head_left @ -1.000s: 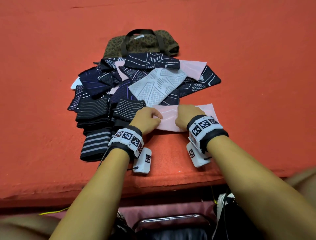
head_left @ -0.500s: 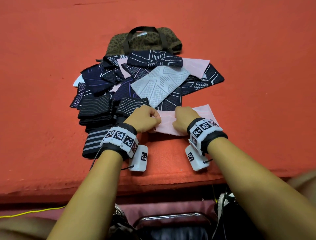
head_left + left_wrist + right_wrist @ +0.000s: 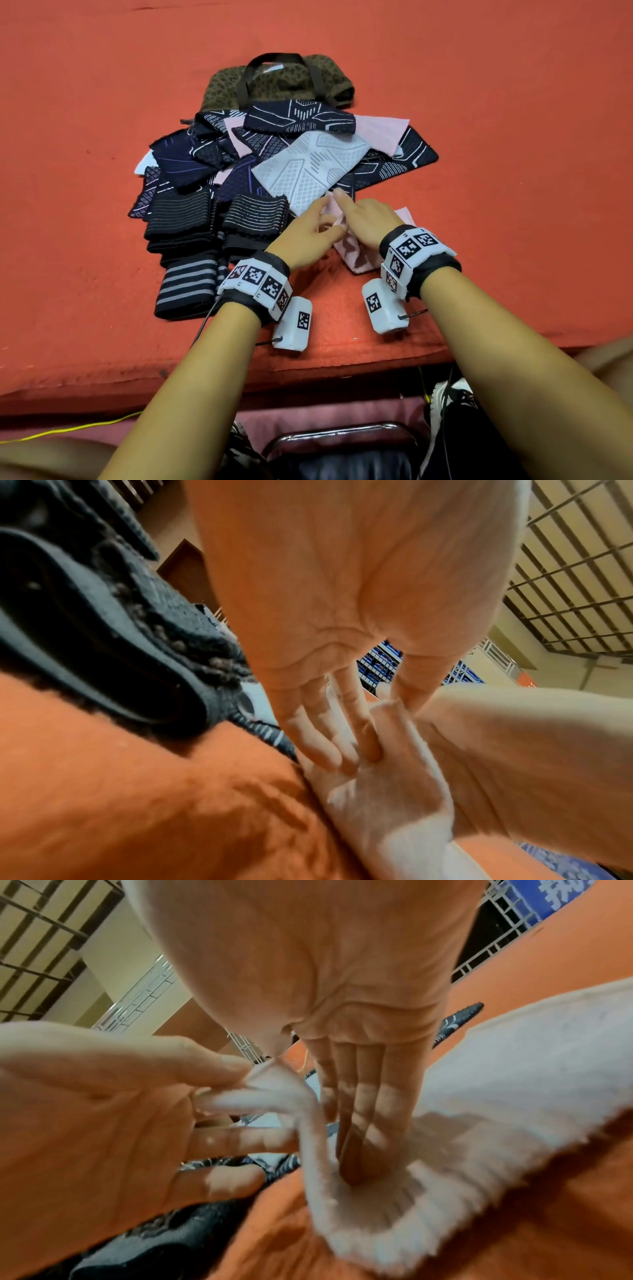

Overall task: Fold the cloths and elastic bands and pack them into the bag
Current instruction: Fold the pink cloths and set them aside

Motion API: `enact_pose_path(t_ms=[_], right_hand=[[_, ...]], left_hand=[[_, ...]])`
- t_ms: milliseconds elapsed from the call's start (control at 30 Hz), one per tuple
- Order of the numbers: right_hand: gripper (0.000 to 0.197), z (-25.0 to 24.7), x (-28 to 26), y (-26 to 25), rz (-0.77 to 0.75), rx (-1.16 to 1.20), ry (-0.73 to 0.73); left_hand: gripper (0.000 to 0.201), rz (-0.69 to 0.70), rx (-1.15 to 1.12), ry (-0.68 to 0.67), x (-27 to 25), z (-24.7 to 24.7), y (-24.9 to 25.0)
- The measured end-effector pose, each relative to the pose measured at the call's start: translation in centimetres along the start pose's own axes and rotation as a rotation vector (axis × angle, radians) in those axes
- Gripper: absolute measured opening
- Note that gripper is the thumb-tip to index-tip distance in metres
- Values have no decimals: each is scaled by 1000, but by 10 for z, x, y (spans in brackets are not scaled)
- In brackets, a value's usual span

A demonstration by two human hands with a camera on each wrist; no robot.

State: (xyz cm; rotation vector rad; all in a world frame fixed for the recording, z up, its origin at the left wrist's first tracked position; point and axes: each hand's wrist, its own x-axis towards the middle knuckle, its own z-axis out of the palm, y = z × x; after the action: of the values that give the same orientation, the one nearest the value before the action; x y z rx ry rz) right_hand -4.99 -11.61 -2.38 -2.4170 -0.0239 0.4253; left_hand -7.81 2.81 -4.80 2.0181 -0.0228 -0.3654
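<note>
Bag [image 3: 274, 82] behind cloth pile [image 3: 291, 157]; elastic bands [image 3: 191, 246] left front; folded cloth [image 3: 363, 253] right front.

Light is even and fairly bright in the head view, falling from above; soft short shadows sit under the wrists on the orange table cover [image 3: 102, 240]. The wide lens bends the frame's edges, and the lower corners smear. Both wrist views are softer: motion blur smudges the pink cloth [image 3: 514, 1069] and the fingers [image 3: 322, 739], and the near foreground at the bottom is out of focus.
</note>
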Motion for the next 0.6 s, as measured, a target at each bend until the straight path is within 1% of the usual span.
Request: enact_pose_path(t_ms=[33,67,100,200,300,367,467,533,600], right_hand=[[68,0,1,1,13,8,-1],[64,-1,2,2,25,3,0],[56,-2,3,3,41,-26,3],[27,-8,2,7,92,-153,25],[20,-11,2,10,144,-243,15],[7,-13,1,12,174,-299,11],[25,-12,3,18,206,-357,19],[29,-12,3,19,222,-387,29],[32,-14,4,20,251,-415,50]], left_hand=[[89,-2,5,-9,0,1,0],[88,-9,7,-11,-1,2,1],[86,-15,-2,-14,-2,3,3],[70,-16,-43,-52,-2,5,5],[55,-4,-29,-39,1,5,1],[49,-4,23,-13,5,5,-3],[43,-8,93,20,10,6,-6],[44,6,142,38,12,7,-5],[45,11,157,28,13,9,-3]])
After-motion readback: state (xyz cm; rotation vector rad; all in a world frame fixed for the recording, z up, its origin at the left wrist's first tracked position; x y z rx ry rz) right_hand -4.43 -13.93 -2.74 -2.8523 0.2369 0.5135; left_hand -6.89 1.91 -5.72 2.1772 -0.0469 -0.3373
